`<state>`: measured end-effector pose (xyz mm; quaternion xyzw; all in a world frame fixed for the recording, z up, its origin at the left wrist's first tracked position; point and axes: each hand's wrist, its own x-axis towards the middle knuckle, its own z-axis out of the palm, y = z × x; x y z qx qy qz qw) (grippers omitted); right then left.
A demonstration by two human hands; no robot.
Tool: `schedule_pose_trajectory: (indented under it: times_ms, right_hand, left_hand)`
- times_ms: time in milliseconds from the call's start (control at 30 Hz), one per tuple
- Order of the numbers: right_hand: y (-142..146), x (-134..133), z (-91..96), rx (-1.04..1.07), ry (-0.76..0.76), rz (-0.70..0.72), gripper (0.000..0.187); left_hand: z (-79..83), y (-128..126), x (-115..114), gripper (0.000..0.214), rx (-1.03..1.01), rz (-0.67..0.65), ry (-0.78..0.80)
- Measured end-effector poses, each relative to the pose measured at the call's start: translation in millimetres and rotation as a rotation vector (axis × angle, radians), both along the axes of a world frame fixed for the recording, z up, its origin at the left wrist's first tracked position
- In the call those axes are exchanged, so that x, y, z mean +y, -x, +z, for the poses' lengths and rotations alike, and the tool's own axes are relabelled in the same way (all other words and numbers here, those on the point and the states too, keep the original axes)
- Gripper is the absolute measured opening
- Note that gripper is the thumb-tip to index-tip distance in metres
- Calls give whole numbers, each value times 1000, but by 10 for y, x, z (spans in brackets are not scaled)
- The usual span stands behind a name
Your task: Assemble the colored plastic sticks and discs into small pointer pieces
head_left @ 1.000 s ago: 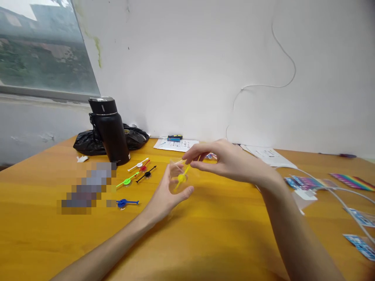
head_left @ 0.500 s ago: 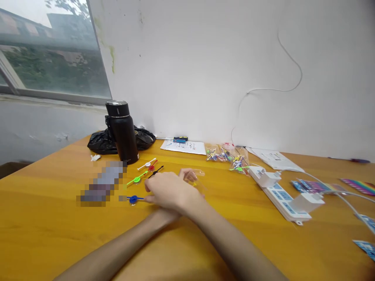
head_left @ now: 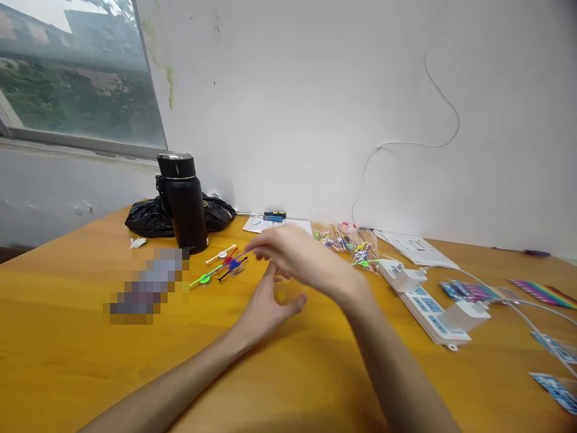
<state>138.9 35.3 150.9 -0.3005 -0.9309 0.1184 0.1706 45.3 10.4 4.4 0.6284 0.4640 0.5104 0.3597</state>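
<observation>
Head view looked down on a yellow wooden table [head_left: 90,361] set against a white wall. Right hand [head_left: 300,255] was raised above the tabletop, blurred, fingertips pinched on the end of a blue stick [head_left: 235,262] with a small disc at its middle. Blue stick hung just over a little row of similar pieces: white stick [head_left: 220,254], red stick [head_left: 231,257], black stick [head_left: 228,273] and green stick [head_left: 204,278]. Left hand [head_left: 270,307] rested lower and nearer, below the right, fingers loosely curled and partly apart, thumb out to the right; something yellow [head_left: 282,296] glimpsed beside the fingers, too blurred to tell whether held. Hands were close together, not touching.

Stood behind the sticks: a black flask [head_left: 183,201], with a black bag [head_left: 148,219] lying behind it. Lay farther back by the wall: a printed sheet [head_left: 259,225] and clear packets of coloured parts [head_left: 347,240]. Sat to the right: a white power strip [head_left: 428,304] with plugs and a white cable, then striped packets [head_left: 543,293] near the table edge.
</observation>
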Motion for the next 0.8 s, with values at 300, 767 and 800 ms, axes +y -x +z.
schedule_pose_trajectory:
  times_ms: [300, 767, 800]
  right_hand:
    - [-921, -137, 553, 233, -56, -265, 23]
    - [-568, -6, 296, -40, 50, -109, 22]
    - [-554, -1, 283, -52, 58, -103, 22]
  left_hand:
    - [124, 71, -18, 47, -231, -76, -65]
    - [102, 81, -6, 53, -240, -78, -32]
    - [109, 81, -10, 52, -237, -68, -31]
